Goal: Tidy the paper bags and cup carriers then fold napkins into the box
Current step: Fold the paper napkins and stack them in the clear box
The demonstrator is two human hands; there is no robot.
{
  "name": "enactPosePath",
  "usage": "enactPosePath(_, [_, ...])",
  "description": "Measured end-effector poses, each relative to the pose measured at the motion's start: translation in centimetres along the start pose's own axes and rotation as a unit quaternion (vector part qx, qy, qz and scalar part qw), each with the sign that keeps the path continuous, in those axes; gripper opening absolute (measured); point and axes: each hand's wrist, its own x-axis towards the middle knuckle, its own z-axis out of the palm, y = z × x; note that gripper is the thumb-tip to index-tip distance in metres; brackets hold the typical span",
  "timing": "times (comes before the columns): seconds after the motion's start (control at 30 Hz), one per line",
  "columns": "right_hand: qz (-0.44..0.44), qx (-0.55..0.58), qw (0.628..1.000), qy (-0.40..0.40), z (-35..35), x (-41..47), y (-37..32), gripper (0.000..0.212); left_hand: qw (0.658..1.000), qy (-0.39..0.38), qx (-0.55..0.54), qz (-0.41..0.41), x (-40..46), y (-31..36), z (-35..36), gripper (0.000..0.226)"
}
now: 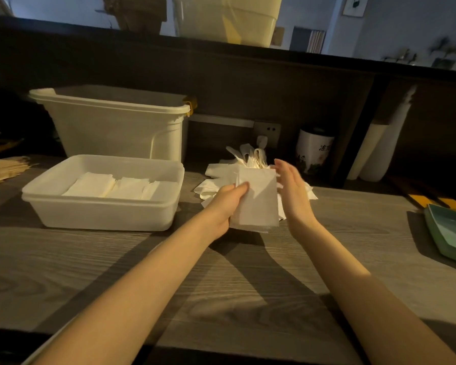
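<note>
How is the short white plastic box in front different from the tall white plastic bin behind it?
The short white plastic box is wide and shallow; the tall white plastic bin is deep. The box is open and holds folded white napkins; the bin has a lid on, so its inside is hidden. The bin has a yellow clip; the box shows none. Both are whitish plastic on the wooden counter.

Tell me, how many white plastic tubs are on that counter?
2: a shallow white plastic box holding folded napkins at left, and a taller lidded white bin behind it.
</note>
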Motion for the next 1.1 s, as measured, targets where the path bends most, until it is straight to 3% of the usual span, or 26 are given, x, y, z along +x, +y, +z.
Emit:
enactPosePath(0.1, [0.081, 0.007, 0.994, -0.070, 1.3, -0.7, 0.4, 0.061, 0.999, 0.040, -0.025, -0.007, 0.2, -0.2, 0.1, 0.023])
enactPosePath(0.33, [0.010, -0.064, 0.987, -0.147, 1.3, -1.6, -0.1, 0.064, 0.998, 0.053, 0.004, 0.037, 0.4, -0.3, 0.1, 0.036])
enactPosePath(0.5, [-0.025, -0.136, 0.989, -0.061, -1.0, 0.5, 1.0, 0.049, 0.994, 0.081, 0.022, 0.066, 0.8, 0.3, -0.6, 0.040])
enactPosePath(0.57, [-0.040, -0.258, 0.965, -0.038, -2.5, 1.4, 2.2, 0.037, 0.993, 0.099, 0.022, 0.058, 0.9, 0.5, -1.0, 0.037])
enactPosePath(0.67, [-0.019, -0.376, 0.924, -0.065, -3.9, 2.2, 3.5, 0.031, 0.992, 0.113, 0.019, 0.048, 1.1, 0.6, -1.5, 0.034])
enactPosePath(0.83, [-0.032, -0.465, 0.876, -0.127, -4.1, 1.9, 3.2, 0.040, 0.990, 0.131, 0.025, 0.038, 1.6, 0.6, -2.1, 0.034])
enactPosePath(1.1, [-0.087, -0.559, 0.819, -0.094, -3.0, 1.3, 3.2, 0.035, 0.990, 0.137, 0.027, 0.036, 1.7, 0.5, -2.1, 0.036])
